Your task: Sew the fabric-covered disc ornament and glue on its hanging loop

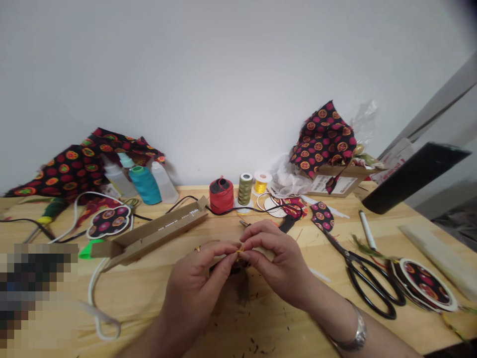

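My left hand [197,281] and my right hand [279,263] meet above the middle of the wooden table. Both pinch a thin yellow thread [239,252] between thumb and fingertips. Beneath the fingertips hangs a small dark piece [238,267], mostly hidden by my fingers, so its shape is unclear. Behind my hands stand a red spool [221,196], an olive green spool [245,189] and a yellow spool [261,183].
Black scissors [367,278] lie at the right, near a round patterned piece [427,283] and a white marker [367,229]. An open cardboard box [160,233] lies at left, with bottles [165,183] and patterned fabric [74,164] behind. A dark cylinder [413,179] leans at right.
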A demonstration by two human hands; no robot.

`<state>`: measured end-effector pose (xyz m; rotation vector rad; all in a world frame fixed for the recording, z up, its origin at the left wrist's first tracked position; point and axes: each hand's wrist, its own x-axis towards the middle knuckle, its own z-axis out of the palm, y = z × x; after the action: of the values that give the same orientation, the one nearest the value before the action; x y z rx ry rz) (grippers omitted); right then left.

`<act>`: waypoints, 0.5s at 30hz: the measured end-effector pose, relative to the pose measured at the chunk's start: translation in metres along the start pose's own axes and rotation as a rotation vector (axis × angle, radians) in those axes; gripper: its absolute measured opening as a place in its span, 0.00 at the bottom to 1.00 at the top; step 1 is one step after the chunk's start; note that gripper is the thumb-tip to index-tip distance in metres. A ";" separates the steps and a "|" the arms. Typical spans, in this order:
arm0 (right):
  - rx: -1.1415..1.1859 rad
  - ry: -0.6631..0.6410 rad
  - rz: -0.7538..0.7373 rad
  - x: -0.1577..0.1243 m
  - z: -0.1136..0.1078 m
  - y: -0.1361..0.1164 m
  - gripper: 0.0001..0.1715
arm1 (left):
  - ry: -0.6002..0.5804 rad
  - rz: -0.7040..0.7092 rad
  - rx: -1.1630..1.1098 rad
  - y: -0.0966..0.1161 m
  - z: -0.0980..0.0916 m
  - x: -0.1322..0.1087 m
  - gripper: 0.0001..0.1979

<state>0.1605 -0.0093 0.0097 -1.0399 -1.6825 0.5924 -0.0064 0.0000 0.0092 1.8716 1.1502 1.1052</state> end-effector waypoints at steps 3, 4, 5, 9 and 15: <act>-0.003 0.003 0.006 -0.001 0.001 0.000 0.06 | -0.069 -0.125 -0.108 0.003 -0.001 0.000 0.08; -0.004 0.003 0.005 -0.002 0.001 0.000 0.06 | -0.092 -0.143 -0.137 0.004 0.000 0.001 0.09; -0.003 0.004 0.004 -0.002 0.001 0.000 0.05 | -0.107 -0.154 -0.157 0.005 0.000 0.001 0.09; 0.002 -0.012 0.007 -0.002 0.001 -0.001 0.05 | -0.122 -0.154 -0.191 0.007 0.000 0.004 0.10; 0.022 0.008 0.029 -0.001 0.002 -0.001 0.04 | -0.131 -0.146 -0.190 0.004 0.000 0.003 0.09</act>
<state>0.1587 -0.0103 0.0097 -1.0514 -1.6527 0.6229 -0.0039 0.0012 0.0135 1.6609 1.0513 0.9606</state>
